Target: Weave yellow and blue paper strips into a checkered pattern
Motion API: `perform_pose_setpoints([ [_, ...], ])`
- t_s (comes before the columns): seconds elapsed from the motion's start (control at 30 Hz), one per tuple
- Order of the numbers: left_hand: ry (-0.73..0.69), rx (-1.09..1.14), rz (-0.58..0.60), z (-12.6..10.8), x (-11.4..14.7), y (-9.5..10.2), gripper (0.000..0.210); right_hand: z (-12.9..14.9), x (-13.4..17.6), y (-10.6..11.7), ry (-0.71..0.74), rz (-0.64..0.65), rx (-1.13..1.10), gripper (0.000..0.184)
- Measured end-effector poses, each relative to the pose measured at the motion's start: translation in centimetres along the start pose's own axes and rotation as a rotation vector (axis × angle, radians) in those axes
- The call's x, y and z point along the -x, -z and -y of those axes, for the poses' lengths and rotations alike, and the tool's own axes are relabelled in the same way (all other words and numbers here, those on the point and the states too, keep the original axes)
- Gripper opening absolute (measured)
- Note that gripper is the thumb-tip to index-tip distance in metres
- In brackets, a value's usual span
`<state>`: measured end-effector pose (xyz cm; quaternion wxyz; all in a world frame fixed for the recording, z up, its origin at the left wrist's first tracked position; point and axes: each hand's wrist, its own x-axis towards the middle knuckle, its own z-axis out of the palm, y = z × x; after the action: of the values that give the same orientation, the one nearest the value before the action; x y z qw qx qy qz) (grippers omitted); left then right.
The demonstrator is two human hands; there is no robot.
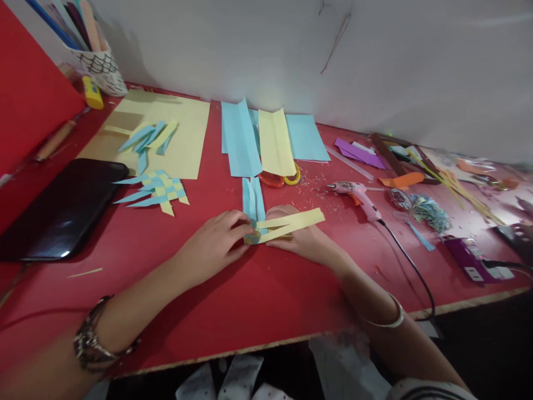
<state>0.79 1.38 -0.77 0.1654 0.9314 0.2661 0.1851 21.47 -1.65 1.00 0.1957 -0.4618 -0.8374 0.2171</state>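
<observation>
Between my hands are interlaced paper strips: blue strips [253, 199] run away from me and yellow strips [295, 223] run off to the right. My left hand [222, 236] pinches the left end of the small woven part. Behind the yellow strips lies my right hand [306, 244], its fingers curled at the weave and partly hidden by the paper. A finished-looking woven blue and yellow piece [160, 189] with pointed blue ends rests to the left. Above it, loose curled strips [147, 139] sit on a yellow sheet [189, 128].
Folded blue paper [241, 141] and yellow paper [277, 144] stand at the back, over scissors [292, 176]. To the right are a pink glue gun [358, 199] with a cord, string [431, 211] and a purple power strip [468, 258]. A black tablet-like object [58, 208] lies left.
</observation>
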Motion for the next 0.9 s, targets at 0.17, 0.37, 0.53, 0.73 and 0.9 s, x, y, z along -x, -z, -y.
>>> perform_pose_setpoints([
  [0.17, 0.008, -0.01, 0.014, -0.1, 0.1, 0.1, 0.02, 0.0, 0.0, 0.3, -0.002, 0.01, -0.028, 0.022],
  [0.37, 0.004, -0.016, 0.015, -0.1, 0.1, 0.0, 0.021, -0.2, 0.2, 0.9, -0.093, -0.005, -0.14, 0.023],
  [0.53, 0.004, -0.014, 0.015, -0.2, 0.1, 0.1, 0.021, 0.0, 0.0, 0.8, -0.057, 0.012, -0.094, 0.015],
  [0.73, 0.006, -0.042, 0.016, -0.2, 0.1, 0.3, 0.024, 0.2, 0.1, 1.3, -0.04, 0.044, -0.017, 0.016],
  [0.9, -0.006, -0.075, 0.066, -0.3, 0.1, 0.4, 0.026, -0.1, 0.2, 1.2, 0.011, 0.029, 0.038, 0.014],
])
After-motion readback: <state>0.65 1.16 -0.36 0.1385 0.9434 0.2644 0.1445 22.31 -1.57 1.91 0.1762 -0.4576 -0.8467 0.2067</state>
